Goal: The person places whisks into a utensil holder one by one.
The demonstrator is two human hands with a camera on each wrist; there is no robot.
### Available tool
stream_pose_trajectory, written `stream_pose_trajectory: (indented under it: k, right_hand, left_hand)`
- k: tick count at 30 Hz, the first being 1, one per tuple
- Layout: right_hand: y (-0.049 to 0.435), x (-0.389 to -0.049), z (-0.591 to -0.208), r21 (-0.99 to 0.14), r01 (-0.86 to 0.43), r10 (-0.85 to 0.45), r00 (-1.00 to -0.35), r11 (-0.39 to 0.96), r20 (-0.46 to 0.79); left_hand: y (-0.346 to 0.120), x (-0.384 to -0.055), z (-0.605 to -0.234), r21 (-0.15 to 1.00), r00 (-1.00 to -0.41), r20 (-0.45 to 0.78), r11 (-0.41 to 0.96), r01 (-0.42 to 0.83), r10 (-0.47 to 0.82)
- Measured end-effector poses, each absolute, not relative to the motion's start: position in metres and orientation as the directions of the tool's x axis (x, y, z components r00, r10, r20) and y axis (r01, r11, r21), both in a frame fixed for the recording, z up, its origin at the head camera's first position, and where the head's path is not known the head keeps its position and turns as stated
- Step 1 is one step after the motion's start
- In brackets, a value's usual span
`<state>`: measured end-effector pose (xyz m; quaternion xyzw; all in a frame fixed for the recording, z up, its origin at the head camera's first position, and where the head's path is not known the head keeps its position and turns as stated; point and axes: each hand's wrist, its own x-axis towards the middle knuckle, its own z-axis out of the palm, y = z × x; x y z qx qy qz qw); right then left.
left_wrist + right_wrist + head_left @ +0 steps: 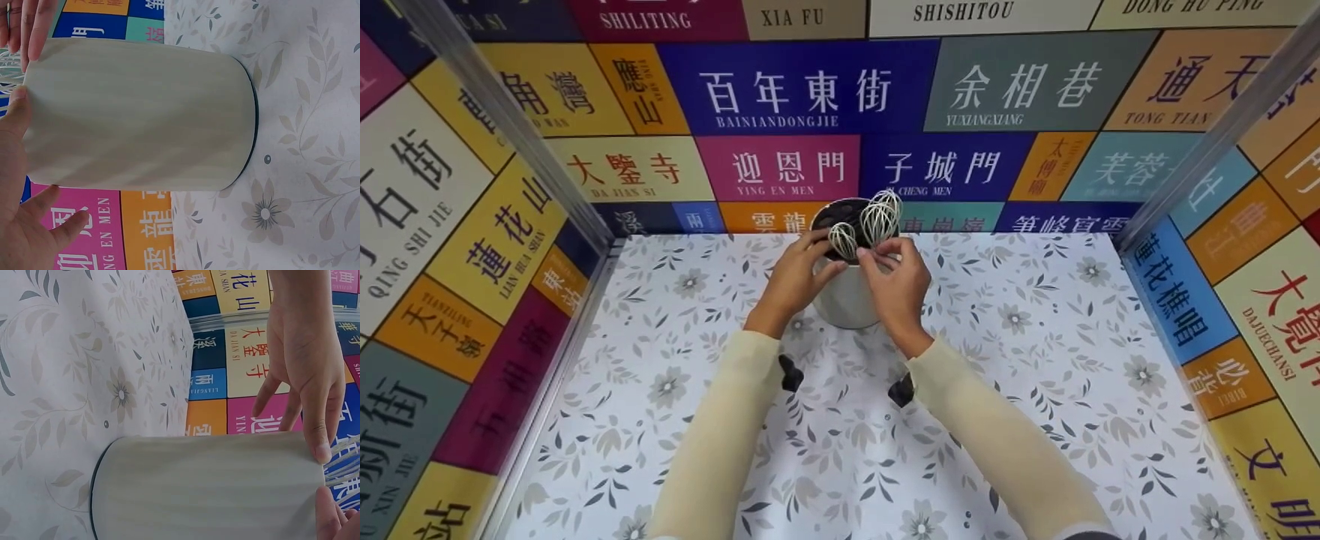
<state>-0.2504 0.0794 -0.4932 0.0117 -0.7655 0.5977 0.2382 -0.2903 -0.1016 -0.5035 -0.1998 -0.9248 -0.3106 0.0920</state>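
Note:
A pale grey cylindrical utensil holder [847, 300] stands upright at the back of the table, with a dark, holed top [834, 214]. A smaller wire whisk [844, 241] and a larger wire whisk [883, 217] rise from it, wire heads up; their handles are hidden. My left hand [795, 277] holds the holder's left side at the top, thumb [18, 104] on the front rim and fingers spread round the wall. My right hand [898, 285] is at the right of the rim below the larger whisk, thumb at the rim; what its fingertips grip is hidden.
A floral sheet [675, 450] covers the table. Panels with coloured street-name signs [810, 90] rise behind and at both sides. Clear edge strips [510, 112] run along the corners. Small black pieces [901, 391] show by both cuffs.

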Motion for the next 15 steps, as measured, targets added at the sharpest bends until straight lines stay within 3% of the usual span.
stream_pose_trajectory:
  k: [9, 15]
  right_hand:
    - [0.093, -0.245, -0.493, -0.9, -0.347, 0.229, -0.884, 0.263, 0.408]
    - [0.121, -0.25, -0.492, -0.845, -0.398, 0.173, -0.861, 0.358, 0.479]
  left_hand:
    - [-0.103, -0.286, -0.503, 0.533, -0.908, 0.28, 0.736, 0.418, 0.312]
    - [-0.106, -0.278, -0.502, 0.588, -0.92, 0.235, 0.708, 0.392, 0.314]
